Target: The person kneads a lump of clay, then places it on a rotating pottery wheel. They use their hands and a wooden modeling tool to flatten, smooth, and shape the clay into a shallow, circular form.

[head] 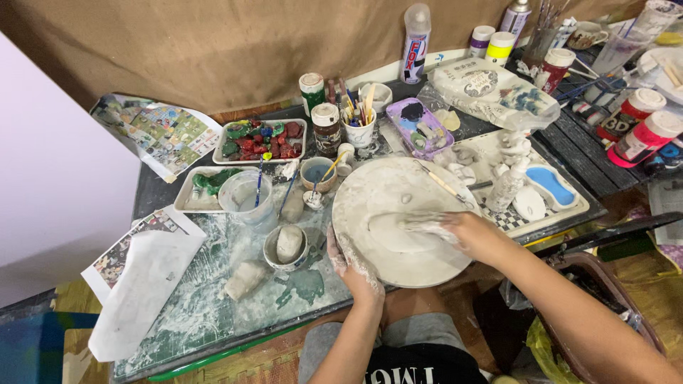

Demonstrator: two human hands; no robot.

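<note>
Clay disc [398,213], round, pale and flat, lies on the dark work table [153,195], at the near edge and a little right of the middle. The right hand [466,233] rests on top of the disc, its clay-smeared fingers [427,226] stretched out flat and close together, pressing on a raised oval patch of wet clay [395,231]; it grips nothing. The left hand [353,264] touches the near left rim of the disc with the palm against the edge, fingers loosely curved and slightly apart, also holding nothing. A thin wooden tool [442,185] lies on the far right part of the disc. Just left of the left hand stands a small bowl [286,247] with a lump of clay inside, and another grey lump [245,279] lies near it on the table. Farther away are a clear plastic cup [245,199], a tray of red and green pieces [260,140] and a white cup of brushes [360,128].
</note>
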